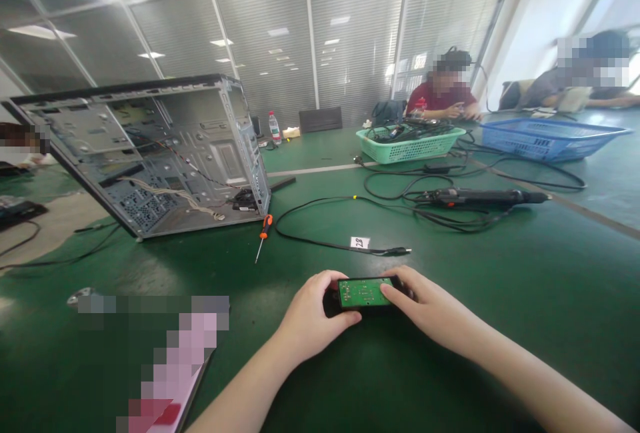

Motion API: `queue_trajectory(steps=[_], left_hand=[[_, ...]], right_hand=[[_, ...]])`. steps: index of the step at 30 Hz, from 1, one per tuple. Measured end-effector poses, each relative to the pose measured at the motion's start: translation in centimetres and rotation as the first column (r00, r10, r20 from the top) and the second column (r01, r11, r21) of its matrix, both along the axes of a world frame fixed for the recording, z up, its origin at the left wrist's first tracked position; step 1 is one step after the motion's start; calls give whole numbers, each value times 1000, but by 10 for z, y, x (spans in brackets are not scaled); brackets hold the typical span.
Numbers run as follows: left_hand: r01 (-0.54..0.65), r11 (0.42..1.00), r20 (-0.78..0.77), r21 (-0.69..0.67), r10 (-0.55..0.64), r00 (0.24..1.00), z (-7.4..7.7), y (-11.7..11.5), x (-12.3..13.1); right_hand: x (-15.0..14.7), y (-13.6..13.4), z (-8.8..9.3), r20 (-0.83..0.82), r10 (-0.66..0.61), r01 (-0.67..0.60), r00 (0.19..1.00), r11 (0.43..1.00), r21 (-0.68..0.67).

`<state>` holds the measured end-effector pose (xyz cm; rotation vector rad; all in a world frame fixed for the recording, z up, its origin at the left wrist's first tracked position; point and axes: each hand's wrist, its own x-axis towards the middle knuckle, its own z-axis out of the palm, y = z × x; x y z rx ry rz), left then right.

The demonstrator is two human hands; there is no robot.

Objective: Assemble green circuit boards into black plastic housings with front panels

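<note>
Between my two hands is a green circuit board (364, 292) set in a black frame or casing, its solder side facing up. My left hand (317, 316) grips the left end, thumb along the near edge. My right hand (413, 296) holds the right end, with the thumb lying on the board's face. The underside of the piece is hidden. Beyond it lies a black cable plug (397, 252), with a white paper label (360, 242) marked with handwriting beside it.
An open computer case (220, 153) stands at left, an orange-handled screwdriver (263, 236) by its corner. A black electric screwdriver (485, 198) lies at right among cables. Behind are a green basket (410, 148) of cables and a blue basket (535, 143). Other people sit farther back.
</note>
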<state>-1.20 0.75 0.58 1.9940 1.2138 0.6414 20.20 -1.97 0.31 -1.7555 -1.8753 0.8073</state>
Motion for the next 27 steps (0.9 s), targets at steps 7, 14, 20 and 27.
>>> queue_trajectory(steps=[7,14,20,27], left_hand=[[10,996,-61,84,-5,998,-1,-1,0],[68,989,-87,133,-56,995,0,2,1],[64,993,-105,102,-53,993,4,1,1],[62,992,-119,107,-49,992,3,1,2]], right_hand=[[-8,0,10,103,91,-121,990,931,343],[-38,7,29,186,260,-307,948,900,310],[-39,12,26,92,238,-255,967,929,268],[-43,6,20,90,200,-218,976,929,300]])
